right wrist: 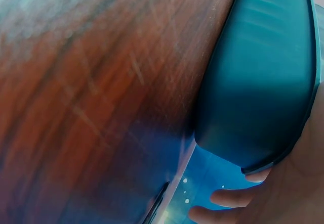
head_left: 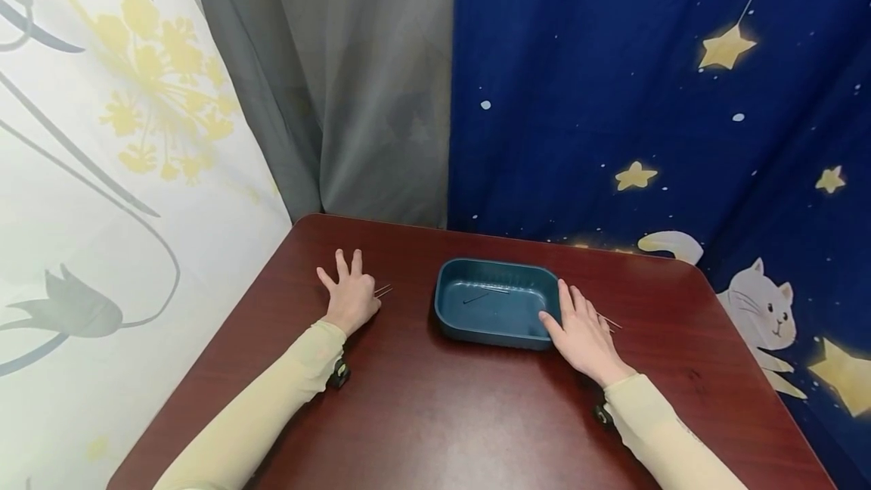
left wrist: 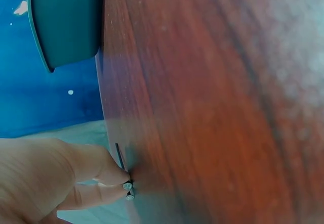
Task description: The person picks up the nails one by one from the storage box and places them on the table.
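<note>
At the table's left side, my left hand (head_left: 350, 301) pinches a thin metal nail between thumb and forefinger, its other fingers spread. A nail head (left wrist: 128, 186) shows at the fingertips in the left wrist view, with a second nail (left wrist: 130, 196) close beside it. My right hand (head_left: 585, 331) holds the right end of a dark teal plastic box (head_left: 503, 339), thumb over the rim and fingers along the outside. Inside the box lie two dark nails, one of them slanted (head_left: 475, 299). The thumb is hidden in the right wrist view.
More thin nails (head_left: 609, 320) lie on the table right of the box, partly behind my right hand. The dark red-brown table (head_left: 463, 414) has a grey curtain (head_left: 388, 97) and a blue starry curtain (head_left: 578, 97) behind it. A white patterned curtain (head_left: 224, 195) hangs at left.
</note>
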Demonstrator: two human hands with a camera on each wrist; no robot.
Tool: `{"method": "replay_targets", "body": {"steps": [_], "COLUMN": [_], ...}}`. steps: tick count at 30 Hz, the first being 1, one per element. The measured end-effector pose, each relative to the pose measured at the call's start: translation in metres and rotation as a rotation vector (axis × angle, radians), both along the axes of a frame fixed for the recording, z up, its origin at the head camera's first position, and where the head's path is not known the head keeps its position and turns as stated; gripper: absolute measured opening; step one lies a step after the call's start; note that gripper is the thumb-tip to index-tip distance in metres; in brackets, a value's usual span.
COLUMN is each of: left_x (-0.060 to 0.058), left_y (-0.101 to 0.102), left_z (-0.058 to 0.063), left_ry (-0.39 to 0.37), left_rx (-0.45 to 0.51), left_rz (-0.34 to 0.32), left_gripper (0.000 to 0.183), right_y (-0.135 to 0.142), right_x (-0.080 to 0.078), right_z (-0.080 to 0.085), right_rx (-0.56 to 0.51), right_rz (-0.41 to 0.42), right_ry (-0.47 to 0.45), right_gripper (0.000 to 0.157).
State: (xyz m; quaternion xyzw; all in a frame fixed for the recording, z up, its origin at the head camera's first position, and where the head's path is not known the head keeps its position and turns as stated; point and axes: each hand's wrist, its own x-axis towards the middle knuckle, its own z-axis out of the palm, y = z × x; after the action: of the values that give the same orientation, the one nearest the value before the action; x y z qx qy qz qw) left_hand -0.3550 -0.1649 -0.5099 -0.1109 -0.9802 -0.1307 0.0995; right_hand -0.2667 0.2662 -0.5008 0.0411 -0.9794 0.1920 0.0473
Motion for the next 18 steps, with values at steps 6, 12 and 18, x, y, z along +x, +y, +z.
{"method": "replay_targets", "body": {"steps": [6,12,18], "left_x": [0.0,0.003,0.004], "left_y": [0.002,0.011,0.025], "left_z": [0.001,0.01,0.019], "left_ry": [0.004,0.03,0.061], "left_rx": [-0.002,0.006,0.044], "left_rz": [0.006,-0.001,-0.025], "left_gripper": [0.019,0.017,0.018], "right_y": [0.001,0.001,0.001], "right_x": [-0.001,0.0,0.0], "right_z": [0.002,0.003,0.001], "right_rx": [0.003,0.002,0.003], "right_rz": [0.005,0.005,0.009], "right_ry": [-0.003,-0.013,-0.013], "right_gripper": [0.085,0.085,0.087]}}
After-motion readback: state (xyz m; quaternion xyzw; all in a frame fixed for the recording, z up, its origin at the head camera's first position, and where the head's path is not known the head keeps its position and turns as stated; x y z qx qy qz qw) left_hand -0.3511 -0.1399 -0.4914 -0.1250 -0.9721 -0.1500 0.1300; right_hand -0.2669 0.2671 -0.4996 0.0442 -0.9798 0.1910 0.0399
